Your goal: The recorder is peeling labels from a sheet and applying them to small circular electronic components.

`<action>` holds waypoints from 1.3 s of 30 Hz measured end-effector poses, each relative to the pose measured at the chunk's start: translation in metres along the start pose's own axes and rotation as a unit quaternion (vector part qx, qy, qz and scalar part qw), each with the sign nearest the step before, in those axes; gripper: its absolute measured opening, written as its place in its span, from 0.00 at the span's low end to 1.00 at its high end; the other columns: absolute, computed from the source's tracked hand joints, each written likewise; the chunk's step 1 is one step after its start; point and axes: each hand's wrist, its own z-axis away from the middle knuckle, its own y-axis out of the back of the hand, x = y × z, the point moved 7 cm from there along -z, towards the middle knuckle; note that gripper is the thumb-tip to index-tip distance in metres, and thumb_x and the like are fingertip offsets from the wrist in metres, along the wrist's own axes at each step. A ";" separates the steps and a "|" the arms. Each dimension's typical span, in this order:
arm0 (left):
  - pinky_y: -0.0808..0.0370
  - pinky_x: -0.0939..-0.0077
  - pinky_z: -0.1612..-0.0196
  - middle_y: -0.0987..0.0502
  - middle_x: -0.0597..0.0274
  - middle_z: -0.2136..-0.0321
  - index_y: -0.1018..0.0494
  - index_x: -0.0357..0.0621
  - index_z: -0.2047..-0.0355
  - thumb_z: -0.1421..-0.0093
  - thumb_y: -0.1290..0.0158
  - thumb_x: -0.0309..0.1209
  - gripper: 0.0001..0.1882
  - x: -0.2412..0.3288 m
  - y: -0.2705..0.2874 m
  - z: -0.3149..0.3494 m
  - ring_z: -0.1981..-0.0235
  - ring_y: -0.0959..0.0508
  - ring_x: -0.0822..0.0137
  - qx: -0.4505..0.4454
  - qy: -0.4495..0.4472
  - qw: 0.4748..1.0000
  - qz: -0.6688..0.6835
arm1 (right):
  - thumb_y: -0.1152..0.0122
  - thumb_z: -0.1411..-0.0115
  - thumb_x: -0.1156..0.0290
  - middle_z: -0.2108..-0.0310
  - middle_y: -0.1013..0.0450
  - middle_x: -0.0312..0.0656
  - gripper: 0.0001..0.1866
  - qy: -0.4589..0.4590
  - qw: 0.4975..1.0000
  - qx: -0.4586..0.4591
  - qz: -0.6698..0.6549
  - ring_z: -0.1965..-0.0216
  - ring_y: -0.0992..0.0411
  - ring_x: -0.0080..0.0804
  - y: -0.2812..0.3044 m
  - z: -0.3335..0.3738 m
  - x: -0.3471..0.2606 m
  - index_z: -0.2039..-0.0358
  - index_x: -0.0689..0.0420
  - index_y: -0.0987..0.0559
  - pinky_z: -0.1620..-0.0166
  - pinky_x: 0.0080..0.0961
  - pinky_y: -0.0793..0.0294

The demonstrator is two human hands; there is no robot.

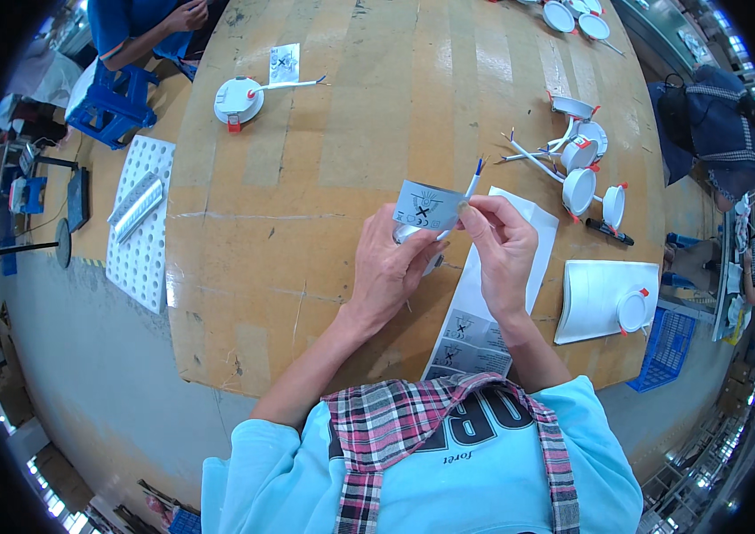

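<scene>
My left hand [384, 267] is closed around a small white downlight, mostly hidden by the fingers and a label. A white cable [473, 183] with bare blue and brown wire ends sticks up past the right fingers. In front of it is a silver label [426, 206] with dark printed symbols, its right edge pinched between thumb and fingers of my right hand [504, 242]. Beneath the right wrist lies a long white backing strip [524, 218], with more silver labels [466, 343] on its near end.
Several white downlights [578, 189] with red clips lie to the right, near a black marker [609, 232]. One round downlight [633, 311] rests on a white pad [586, 298]. At the far left are another downlight [239, 100] and a label [285, 62]. A person's arm [150, 40] shows beyond.
</scene>
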 end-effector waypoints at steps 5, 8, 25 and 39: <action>0.33 0.63 0.65 0.29 0.56 0.68 0.25 0.49 0.66 0.51 0.38 0.29 0.12 -0.001 -0.001 0.000 0.65 0.29 0.56 0.001 -0.002 1.000 0.001 | 0.40 0.40 0.74 0.69 0.25 0.40 0.09 -0.008 1.000 0.001 -0.009 0.68 0.26 0.20 -0.001 -0.001 0.000 0.63 0.67 0.24 0.63 0.15 0.28; 0.32 0.63 0.64 0.29 0.55 0.67 0.25 0.47 0.65 0.51 0.38 0.29 0.12 -0.001 -0.002 0.001 0.65 0.28 0.55 -0.006 0.008 1.000 0.009 | 0.40 0.40 0.74 0.69 0.25 0.40 0.09 -0.011 1.000 -0.002 -0.016 0.68 0.27 0.20 -0.002 -0.001 0.000 0.63 0.67 0.24 0.63 0.15 0.28; 0.32 0.78 0.55 0.25 0.60 0.61 0.28 0.34 0.55 0.36 0.51 0.35 0.16 -0.027 0.017 -0.011 0.58 0.28 0.73 0.098 0.257 0.863 0.424 | 0.44 0.38 0.74 0.70 0.27 0.36 0.08 -0.032 0.999 -0.031 -0.028 0.71 0.30 0.17 -0.006 -0.002 0.005 0.62 0.66 0.26 0.66 0.15 0.29; 0.32 0.87 0.70 0.23 0.68 0.75 0.24 0.37 0.69 0.38 0.46 0.32 0.09 -0.039 0.008 -0.011 0.74 0.27 0.82 0.128 0.301 0.847 0.420 | 0.45 0.38 0.75 0.70 0.28 0.35 0.06 -0.031 0.999 -0.025 0.014 0.69 0.31 0.14 -0.007 -0.003 0.009 0.63 0.65 0.27 0.66 0.14 0.28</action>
